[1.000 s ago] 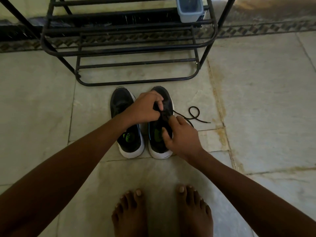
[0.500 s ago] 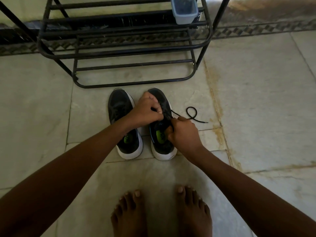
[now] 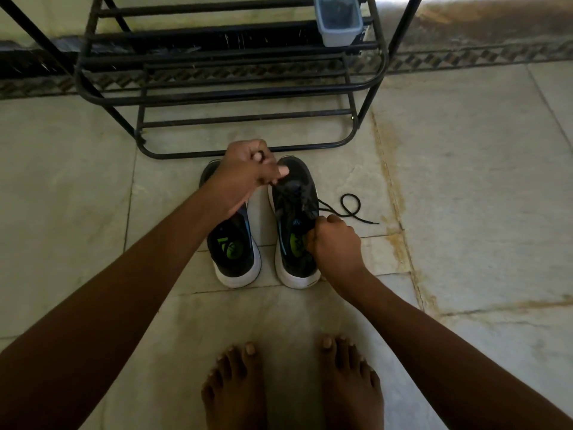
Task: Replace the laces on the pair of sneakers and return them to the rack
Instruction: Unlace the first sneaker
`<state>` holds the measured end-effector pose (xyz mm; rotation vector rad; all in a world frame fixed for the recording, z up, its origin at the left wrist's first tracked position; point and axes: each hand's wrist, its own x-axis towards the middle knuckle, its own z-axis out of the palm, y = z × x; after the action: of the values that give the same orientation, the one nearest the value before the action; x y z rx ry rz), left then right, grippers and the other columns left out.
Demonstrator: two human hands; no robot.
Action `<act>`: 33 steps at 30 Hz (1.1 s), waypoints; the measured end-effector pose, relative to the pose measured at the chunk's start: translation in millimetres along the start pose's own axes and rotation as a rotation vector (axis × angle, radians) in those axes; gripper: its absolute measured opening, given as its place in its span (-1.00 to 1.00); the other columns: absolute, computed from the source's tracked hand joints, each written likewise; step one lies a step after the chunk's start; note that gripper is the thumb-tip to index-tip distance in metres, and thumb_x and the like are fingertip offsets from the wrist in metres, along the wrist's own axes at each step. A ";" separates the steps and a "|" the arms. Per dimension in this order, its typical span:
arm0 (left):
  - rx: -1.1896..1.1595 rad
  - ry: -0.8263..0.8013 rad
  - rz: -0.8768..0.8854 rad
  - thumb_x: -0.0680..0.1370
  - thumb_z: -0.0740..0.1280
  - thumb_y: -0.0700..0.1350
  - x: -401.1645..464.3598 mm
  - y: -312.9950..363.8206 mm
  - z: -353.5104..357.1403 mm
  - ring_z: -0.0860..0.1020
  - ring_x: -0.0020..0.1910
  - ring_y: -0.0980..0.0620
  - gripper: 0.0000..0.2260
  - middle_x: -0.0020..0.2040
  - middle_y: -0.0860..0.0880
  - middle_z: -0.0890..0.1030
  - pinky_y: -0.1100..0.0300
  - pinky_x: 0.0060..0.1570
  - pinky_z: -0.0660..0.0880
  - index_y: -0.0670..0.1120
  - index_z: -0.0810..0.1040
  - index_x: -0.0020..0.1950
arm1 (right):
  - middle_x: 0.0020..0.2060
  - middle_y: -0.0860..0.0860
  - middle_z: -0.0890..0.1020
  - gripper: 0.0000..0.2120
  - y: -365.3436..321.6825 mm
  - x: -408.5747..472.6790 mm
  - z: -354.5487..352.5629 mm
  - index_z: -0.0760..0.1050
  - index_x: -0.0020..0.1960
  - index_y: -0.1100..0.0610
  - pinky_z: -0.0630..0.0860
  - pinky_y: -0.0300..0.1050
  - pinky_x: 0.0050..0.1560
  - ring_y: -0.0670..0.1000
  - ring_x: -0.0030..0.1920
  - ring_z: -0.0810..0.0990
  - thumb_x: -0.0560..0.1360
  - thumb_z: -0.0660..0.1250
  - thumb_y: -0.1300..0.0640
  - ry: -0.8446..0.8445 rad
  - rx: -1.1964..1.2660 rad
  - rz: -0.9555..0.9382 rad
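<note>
Two black sneakers with white soles stand side by side on the tiled floor, toes toward the rack: the left sneaker (image 3: pixel 234 252) and the right sneaker (image 3: pixel 294 212). My left hand (image 3: pixel 248 175) is raised over the toes, fingers closed, pulling a black lace up from the right sneaker. My right hand (image 3: pixel 336 240) grips the right sneaker's collar at its right side. The lace's loose end (image 3: pixel 350 206) lies in a loop on the floor right of the shoe.
A black metal shoe rack (image 3: pixel 235 91) stands just beyond the sneakers, with a small grey-blue plastic bin (image 3: pixel 339 21) on an upper shelf. My bare feet (image 3: pixel 291 386) are on the floor near the bottom edge.
My left hand rose from the right sneaker's laces and moved up-left over the toes, drawing the lace. My right hand shifted slightly toward the heel side of the collar.
</note>
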<state>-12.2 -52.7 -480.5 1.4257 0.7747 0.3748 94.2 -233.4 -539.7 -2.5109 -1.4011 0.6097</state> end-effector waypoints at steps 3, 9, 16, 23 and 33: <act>0.677 -0.122 0.048 0.50 0.53 -0.19 -2.0 1.4 2.7 0.51 -0.19 0.15 -0.67 -0.19 0.08 0.49 0.14 -0.11 0.54 0.01 0.36 -0.06 | -0.02 0.18 0.56 -0.78 -5.1 -0.2 0.0 0.52 0.12 0.25 0.48 -0.02 -0.17 0.24 -0.10 0.62 0.61 0.29 0.09 0.002 -0.009 -0.013; 1.153 -0.270 0.139 0.47 0.57 -0.15 2.8 -12.8 12.5 0.55 0.28 -0.19 -0.26 0.34 -0.31 0.49 -0.05 0.19 0.58 0.01 0.06 0.35 | -0.01 0.17 0.56 -0.77 -8.8 -0.4 -1.4 0.51 0.14 0.23 0.46 -0.04 -0.17 0.21 -0.08 0.62 0.63 0.28 0.07 -0.011 -0.024 -0.004; 1.146 -0.276 0.268 0.56 0.44 -0.22 6.7 -16.8 9.7 0.63 -0.23 0.02 -0.57 -0.17 -0.02 0.60 0.02 -0.21 0.61 -0.02 0.32 0.31 | -0.04 0.17 0.55 -0.78 -10.2 -0.7 -1.1 0.50 0.13 0.23 0.40 -0.05 -0.19 0.22 -0.09 0.61 0.62 0.28 0.08 -0.009 -0.034 0.015; 0.715 0.138 0.329 0.61 0.37 -0.24 13.1 -21.2 -4.4 0.55 -0.06 0.10 -0.87 -0.11 0.05 0.57 0.31 -0.01 0.44 -0.10 0.72 0.01 | -0.07 0.13 0.51 -0.76 -8.8 -1.1 0.6 0.51 0.15 0.23 0.37 -0.08 -0.20 0.19 -0.12 0.60 0.62 0.29 0.06 -0.003 -0.008 0.030; 0.595 -0.682 -0.102 0.58 0.45 -0.13 -11.6 11.8 -20.9 0.69 0.05 0.00 -0.92 -0.02 -0.05 0.74 0.03 0.23 0.57 -0.11 0.74 -0.02 | -0.20 0.05 0.57 -0.72 4.7 6.4 -6.6 0.50 -0.02 0.12 0.53 -0.07 -0.28 0.08 -0.26 0.57 0.56 0.29 -0.11 0.008 0.018 -0.019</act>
<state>-32.0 -43.2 -465.4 1.8986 0.3957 -0.4537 103.7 -230.4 -537.2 -2.4802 -1.4094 0.6059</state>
